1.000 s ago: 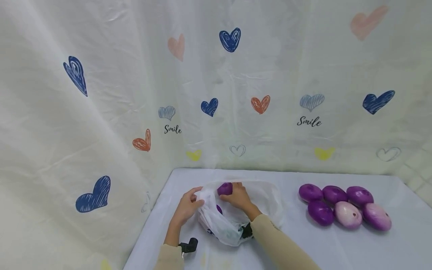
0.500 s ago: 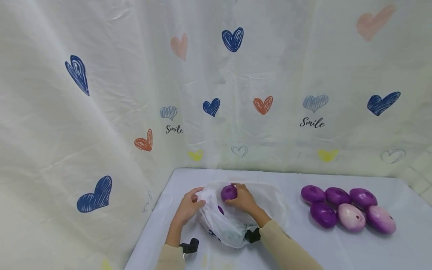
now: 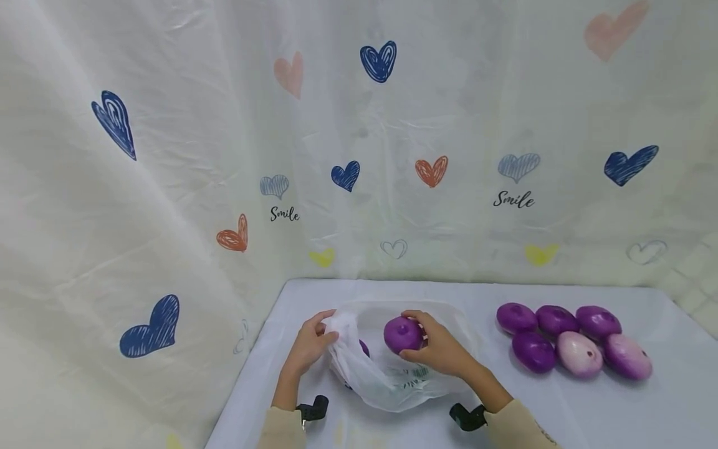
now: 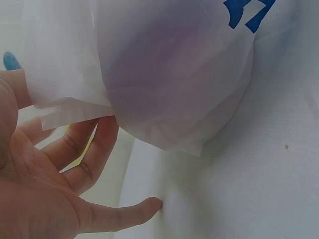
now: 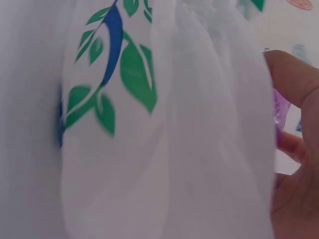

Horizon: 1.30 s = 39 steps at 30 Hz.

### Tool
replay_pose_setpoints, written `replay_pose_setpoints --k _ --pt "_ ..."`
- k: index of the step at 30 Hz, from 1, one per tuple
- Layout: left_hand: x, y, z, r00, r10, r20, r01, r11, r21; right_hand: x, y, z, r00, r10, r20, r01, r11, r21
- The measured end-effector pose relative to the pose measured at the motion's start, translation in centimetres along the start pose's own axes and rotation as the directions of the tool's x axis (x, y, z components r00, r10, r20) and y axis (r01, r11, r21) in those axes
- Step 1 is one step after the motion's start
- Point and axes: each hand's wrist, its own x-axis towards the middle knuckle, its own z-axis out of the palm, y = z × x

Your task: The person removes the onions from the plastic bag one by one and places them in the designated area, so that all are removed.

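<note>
A white plastic bag point(image 3: 387, 386) lies on the table with its mouth spread wide. My left hand point(image 3: 308, 346) grips the bag's left rim; in the left wrist view, its fingers point(image 4: 75, 142) bend behind the thin film. Over the bag's mouth, my right hand point(image 3: 440, 349) holds a purple onion point(image 3: 402, 334) between thumb and fingers. Part of another purple onion point(image 3: 364, 349) shows inside the bag, and a purple shape point(image 4: 159, 59) shows through its film. The bag's green leaf print point(image 5: 134, 74) hides most of the right wrist view.
Several onions point(image 3: 533, 352), purple and pinkish-white, sit in two rows on the right of the white-covered table point(image 3: 606, 418). A white curtain point(image 3: 471, 118) with printed hearts hangs behind and to the left. Black wrist cameras point(image 3: 468, 418) sit on both wrists.
My right hand has drawn the purple onion rightward and nearer, up from deeper in the bag. My left hand has stayed at the rim. The onions on the right have not moved.
</note>
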Motion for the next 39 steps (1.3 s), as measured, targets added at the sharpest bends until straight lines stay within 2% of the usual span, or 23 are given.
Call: replay_pose_setpoints --k 7,13,18,29,39 --pt "0.1 0.0 -0.1 1.0 -0.002 -0.002 0.002 1.0 -0.004 -3.5 0.9 -2.9 0.994 -0.103 -0.019 0.103 0.995 0.012" --pt "0.1 0.0 0.0 1.0 0.001 -0.006 -0.001 1.0 -0.012 -6.0 1.2 -4.9 0.974 -0.196 -0.117 0.19 0.98 -0.057" --pt "-0.1 0.1 -0.1 1.0 0.002 -0.004 -0.002 1.0 -0.016 -7.8 2.0 -6.4 0.952 -0.236 -0.193 0.231 0.972 -0.052" --pt "-0.4 0.1 -0.2 1.0 0.005 -0.004 -0.005 1.0 -0.007 -10.7 4.1 -9.0 0.938 -0.164 -0.305 0.138 0.985 -0.105" --pt "-0.4 0.4 -0.3 1.0 0.013 -0.002 -0.013 1.0 -0.012 -12.6 5.5 -10.8 0.945 -0.052 -0.324 0.02 0.995 -0.102"
